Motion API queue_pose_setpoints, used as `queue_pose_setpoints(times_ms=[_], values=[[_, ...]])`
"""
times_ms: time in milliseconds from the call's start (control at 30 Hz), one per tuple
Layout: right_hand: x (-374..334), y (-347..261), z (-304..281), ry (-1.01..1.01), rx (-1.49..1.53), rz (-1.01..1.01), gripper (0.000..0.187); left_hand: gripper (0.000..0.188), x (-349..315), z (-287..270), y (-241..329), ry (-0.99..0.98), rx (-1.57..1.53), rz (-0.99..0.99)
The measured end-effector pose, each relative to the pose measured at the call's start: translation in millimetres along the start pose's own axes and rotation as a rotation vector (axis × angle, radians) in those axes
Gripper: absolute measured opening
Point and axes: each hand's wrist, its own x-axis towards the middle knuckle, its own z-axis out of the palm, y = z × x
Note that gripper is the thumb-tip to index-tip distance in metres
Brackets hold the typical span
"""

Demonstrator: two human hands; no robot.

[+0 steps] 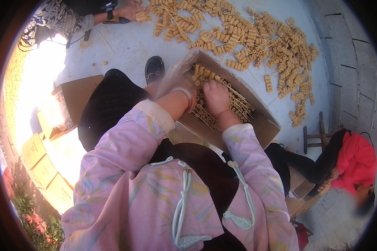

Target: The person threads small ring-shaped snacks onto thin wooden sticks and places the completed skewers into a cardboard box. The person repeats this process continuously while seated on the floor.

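Observation:
Between my legs, an open cardboard box [269, 122] holds rows of skewers [238, 104], tan hollow rolls threaded on thin sticks. My right hand [216, 97] is down inside the box, its fingers curled closed over the skewers at the middle. At the box's left side, my left hand [189, 93] is blurred by motion. A pale bracelet circles that wrist. The left fingers are mostly hidden, so what they hold cannot be seen. A few skewers at the far end of the box lie higher than the packed rows.
A large pile of skewers [255, 39] spreads over the pale sheet [125, 46] ahead. At upper left, another person's hand [127, 13] reaches toward it. A person in red [356, 161] sits at right near a wooden stool [316, 136]. Cardboard boxes [46, 169] stand at left.

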Motion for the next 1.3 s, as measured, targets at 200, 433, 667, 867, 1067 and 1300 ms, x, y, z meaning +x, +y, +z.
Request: queue_pose_setpoints(times_ms=[200, 433, 667, 867, 1067, 1300], values=[[4.2, -2.9, 1.6, 0.022, 0.003, 0.002, 0.013, 0.056, 1.2, 1.3, 1.6, 0.0, 0.023, -0.012], [10.7, -7.7, 10.8, -0.019, 0.006, -0.008, 0.014, 0.054, -0.3, 2.3, -0.3, 0.003, 0.148, 0.056], [6.0, -5.9, 13.2, -0.003, 0.109, -0.012, 0.021, 0.052, 11.1, 18.0, -7.5, 0.211, 0.094, 0.144], [-14.0, 2.6, -10.8, -0.005, 0.265, 0.135, 0.024, 0.048, 15.6, 21.2, -10.2, 0.643, -0.171, 0.123], [-41.2, 24.1, -27.3, 0.116, 0.208, 0.283, 0.026, 0.045, 8.1, 5.0, -6.0, 0.426, -0.106, 0.105], [-35.9, 14.6, -23.3, 0.006, 0.114, 0.36, 0.034, 0.037, 19.6, 12.6, -6.9, 0.529, -0.065, 0.049]])
